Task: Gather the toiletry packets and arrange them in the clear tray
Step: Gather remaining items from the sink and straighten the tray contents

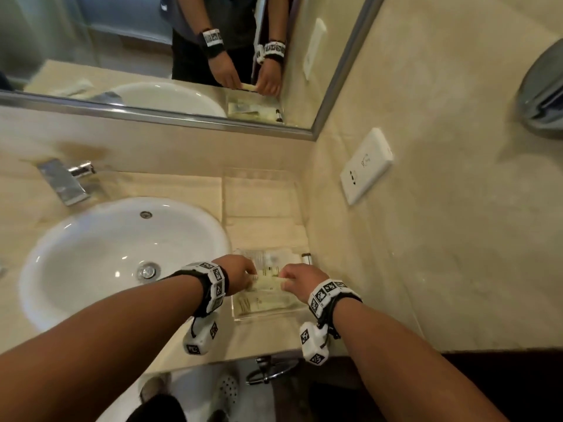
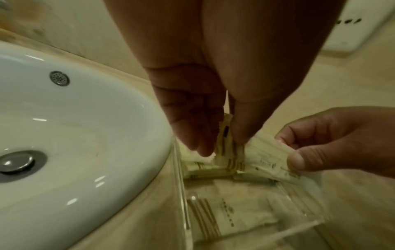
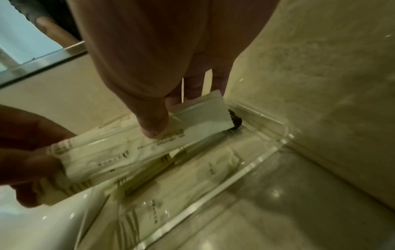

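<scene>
A bathroom: white sink [image 1: 122, 254], faucet [image 1: 65, 181], wall mirror [image 1: 152, 56].

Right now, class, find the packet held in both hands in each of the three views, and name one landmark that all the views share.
Head: the packet is low centre, between the two hands, over the clear tray.
Left wrist: right of centre, pinched at both ends.
Right wrist: left of centre, slanting above the tray.
Shared landmark: the clear tray.

Two bare forearms with no sleeves, left hand [image 1: 240, 277] and right hand [image 1: 300, 283] ungloved, each wrist in a black strap ringed with white blocks printed in black square codes, a white coded cube camera hanging beneath each strap
</scene>
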A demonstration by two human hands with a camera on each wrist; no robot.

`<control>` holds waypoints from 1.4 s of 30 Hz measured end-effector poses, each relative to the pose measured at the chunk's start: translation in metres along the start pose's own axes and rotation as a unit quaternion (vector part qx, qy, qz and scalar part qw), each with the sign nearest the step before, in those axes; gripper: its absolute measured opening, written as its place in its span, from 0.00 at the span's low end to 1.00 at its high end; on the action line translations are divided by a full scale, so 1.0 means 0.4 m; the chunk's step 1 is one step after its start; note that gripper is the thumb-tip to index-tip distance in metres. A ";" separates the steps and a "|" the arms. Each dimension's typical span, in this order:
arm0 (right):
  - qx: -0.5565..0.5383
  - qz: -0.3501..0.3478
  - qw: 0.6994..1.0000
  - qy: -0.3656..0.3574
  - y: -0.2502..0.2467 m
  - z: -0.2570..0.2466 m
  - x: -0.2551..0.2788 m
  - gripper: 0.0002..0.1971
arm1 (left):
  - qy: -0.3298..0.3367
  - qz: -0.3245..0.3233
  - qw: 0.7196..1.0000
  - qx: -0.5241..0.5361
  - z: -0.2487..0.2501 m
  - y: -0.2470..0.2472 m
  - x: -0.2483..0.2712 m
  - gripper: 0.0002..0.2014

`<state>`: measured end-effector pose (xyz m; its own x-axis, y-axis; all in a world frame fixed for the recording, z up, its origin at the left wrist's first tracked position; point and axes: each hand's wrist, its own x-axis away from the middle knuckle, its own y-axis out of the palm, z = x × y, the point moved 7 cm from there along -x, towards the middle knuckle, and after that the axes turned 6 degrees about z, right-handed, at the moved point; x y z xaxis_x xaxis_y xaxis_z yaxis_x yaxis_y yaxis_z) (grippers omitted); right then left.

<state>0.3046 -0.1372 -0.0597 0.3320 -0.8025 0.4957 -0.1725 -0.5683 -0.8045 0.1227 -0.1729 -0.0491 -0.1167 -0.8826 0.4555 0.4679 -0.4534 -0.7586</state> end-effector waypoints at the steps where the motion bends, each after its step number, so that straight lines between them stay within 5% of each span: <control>1: 0.022 0.004 1.000 -0.004 0.011 0.004 -0.002 0.11 | 0.003 -0.007 1.000 -0.008 -0.001 0.014 -0.006 0.13; 9: 0.176 0.071 0.980 -0.061 0.062 -0.008 -0.040 0.09 | -0.017 -0.015 0.998 -0.052 -0.031 0.069 -0.049 0.11; 30: 0.172 0.052 0.982 -0.050 0.121 -0.020 -0.054 0.16 | -0.015 0.017 0.998 -0.050 -0.067 0.104 -0.023 0.17; 36: 0.119 0.098 0.987 -0.045 0.123 -0.017 -0.030 0.14 | 0.003 0.047 0.997 -0.057 -0.063 0.092 -0.016 0.16; 42: 0.130 0.076 0.988 -0.016 0.127 0.001 -0.005 0.13 | 0.013 -0.053 0.996 -0.070 -0.048 0.138 -0.011 0.19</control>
<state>0.2954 -0.1646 -0.1017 0.3507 -0.8668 0.3546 0.0195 -0.3718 -0.9281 0.1323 -0.1965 -0.1018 -0.1817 -0.8308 0.5260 0.3258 -0.5556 -0.7650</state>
